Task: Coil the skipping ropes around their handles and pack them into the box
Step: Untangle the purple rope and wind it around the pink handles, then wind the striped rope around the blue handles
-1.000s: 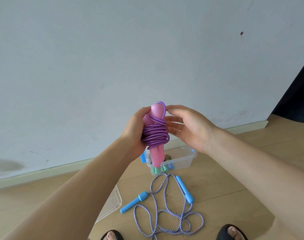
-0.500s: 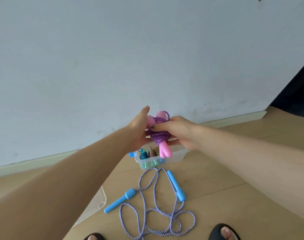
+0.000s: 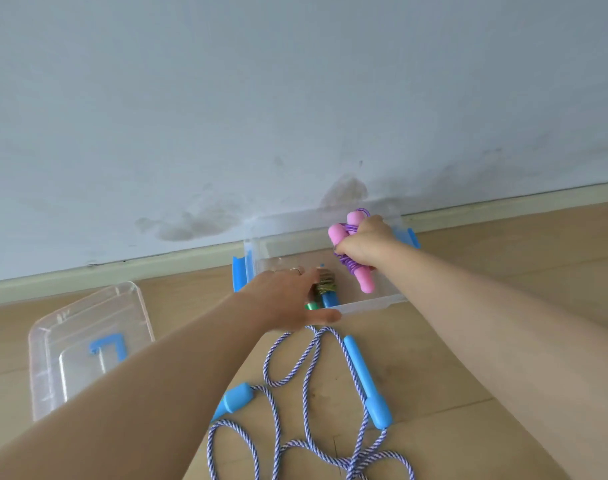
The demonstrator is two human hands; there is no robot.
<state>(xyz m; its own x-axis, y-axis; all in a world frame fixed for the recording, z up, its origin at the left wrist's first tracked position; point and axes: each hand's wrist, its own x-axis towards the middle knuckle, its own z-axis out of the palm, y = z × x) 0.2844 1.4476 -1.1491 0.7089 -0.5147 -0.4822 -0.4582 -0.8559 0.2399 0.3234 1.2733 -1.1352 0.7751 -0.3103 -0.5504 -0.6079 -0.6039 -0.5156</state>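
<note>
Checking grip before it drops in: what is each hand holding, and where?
Right hand grips the pink-handled rope bundle around its coiled middle. Left hand holds nothing.

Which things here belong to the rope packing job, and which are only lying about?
Job:
- pink-handled purple rope bundle, gripped by the right hand
- clear plastic box with blue clips; left hand reaches in
- loose blue-handled striped rope on the floor

Lying about:
- clear plastic lid

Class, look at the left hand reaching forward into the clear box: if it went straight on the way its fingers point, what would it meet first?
Probably the coiled rope bundle already in the box; the left hand looks right against it, though depth is unclear.
</note>
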